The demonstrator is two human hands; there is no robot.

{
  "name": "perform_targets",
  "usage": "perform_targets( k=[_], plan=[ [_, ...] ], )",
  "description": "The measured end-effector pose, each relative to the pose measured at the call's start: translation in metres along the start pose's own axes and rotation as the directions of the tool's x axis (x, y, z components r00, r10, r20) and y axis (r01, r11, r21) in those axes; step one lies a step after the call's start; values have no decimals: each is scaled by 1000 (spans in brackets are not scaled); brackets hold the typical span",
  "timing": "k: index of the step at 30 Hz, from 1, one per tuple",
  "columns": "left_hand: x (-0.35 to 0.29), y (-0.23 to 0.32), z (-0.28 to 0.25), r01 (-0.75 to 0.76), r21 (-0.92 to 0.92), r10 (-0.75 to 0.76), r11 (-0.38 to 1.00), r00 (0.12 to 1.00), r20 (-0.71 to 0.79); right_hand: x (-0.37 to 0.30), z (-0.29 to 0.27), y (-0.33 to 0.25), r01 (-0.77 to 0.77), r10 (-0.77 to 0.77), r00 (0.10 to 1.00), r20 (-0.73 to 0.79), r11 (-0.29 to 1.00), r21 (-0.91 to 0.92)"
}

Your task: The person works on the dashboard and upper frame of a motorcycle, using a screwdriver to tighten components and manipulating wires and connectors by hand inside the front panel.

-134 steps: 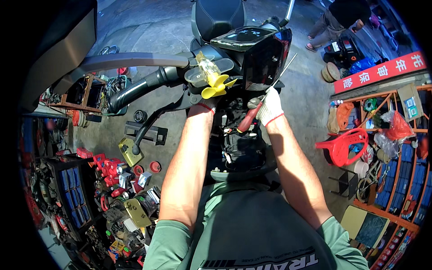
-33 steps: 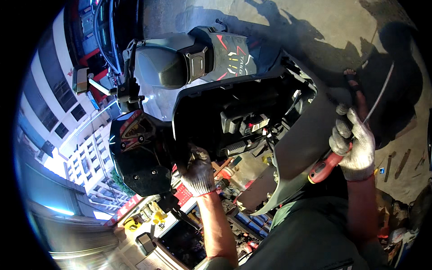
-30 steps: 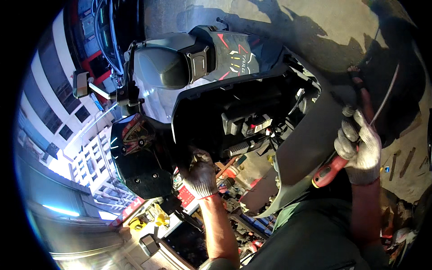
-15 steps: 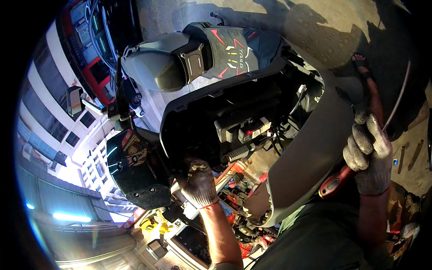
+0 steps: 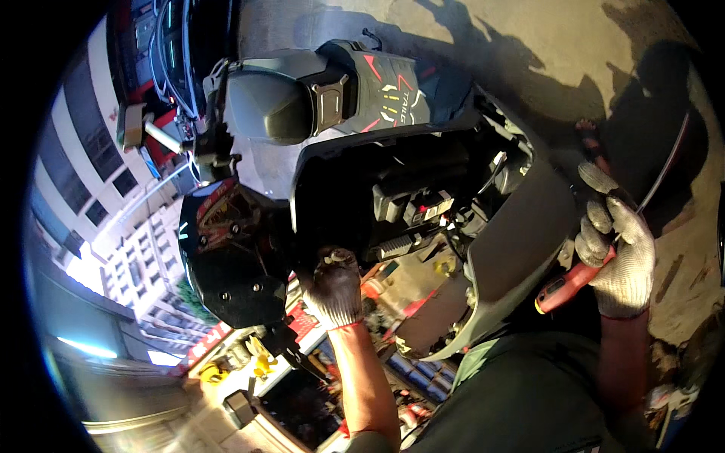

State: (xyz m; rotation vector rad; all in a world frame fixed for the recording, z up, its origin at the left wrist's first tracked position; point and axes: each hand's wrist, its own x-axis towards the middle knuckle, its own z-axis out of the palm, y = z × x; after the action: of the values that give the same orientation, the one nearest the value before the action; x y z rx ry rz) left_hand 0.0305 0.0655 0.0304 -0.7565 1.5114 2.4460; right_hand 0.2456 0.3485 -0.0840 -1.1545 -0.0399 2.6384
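Note:
Both my hands wear pale knitted gloves, greyed on the fingers. My left hand (image 5: 332, 283) is closed at the lower left edge of a large dark grey plastic shell (image 5: 521, 241); what its curled fingers hold is hidden. My right hand (image 5: 619, 249), right of the shell, grips a red-handled screwdriver (image 5: 566, 288). The handle points down left, and its long thin shaft rises to the upper right, with one finger stretched away. Inside the shell's shadowed hollow sit a black boxy part with a label (image 5: 427, 208), a finned metal block (image 5: 394, 247) and cables.
Beyond the shell is a scooter's grey and black body (image 5: 393, 94) with red marks. A dark front part (image 5: 234, 264) with screws and a mirror (image 5: 130, 127) lie to the left. Below are parts and boxes (image 5: 423, 374). A person's foot (image 5: 585, 128) stands on the concrete floor.
My view has shifted, so the scooter sits differently in it. One right finger has lifted away from the others, and the screwdriver handle shows more. My left hand stays at the shell's edge.

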Motion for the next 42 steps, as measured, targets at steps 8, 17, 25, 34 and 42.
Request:
perform_targets(
  k=[8,17,25,34,42],
  plan=[
    [13,13,-12,102,-148,-80,984,986,148,-80,119,-6,60,-48,998,41,925,-376],
    [20,9,-26,173,-277,-161,945,985,66,-113,183,134,-28,204,953,225,797,-603],
    [26,1,-22,359,-506,-392,784,919,45,-68,189,228,341,4,931,366,354,-871],
    [0,20,-15,412,-548,-349,728,911,221,-48,198,250,614,-132,788,602,85,-785],
    [25,3,-31,351,-532,-234,771,932,276,-61,198,246,502,-111,863,492,281,-818]
  ],
)
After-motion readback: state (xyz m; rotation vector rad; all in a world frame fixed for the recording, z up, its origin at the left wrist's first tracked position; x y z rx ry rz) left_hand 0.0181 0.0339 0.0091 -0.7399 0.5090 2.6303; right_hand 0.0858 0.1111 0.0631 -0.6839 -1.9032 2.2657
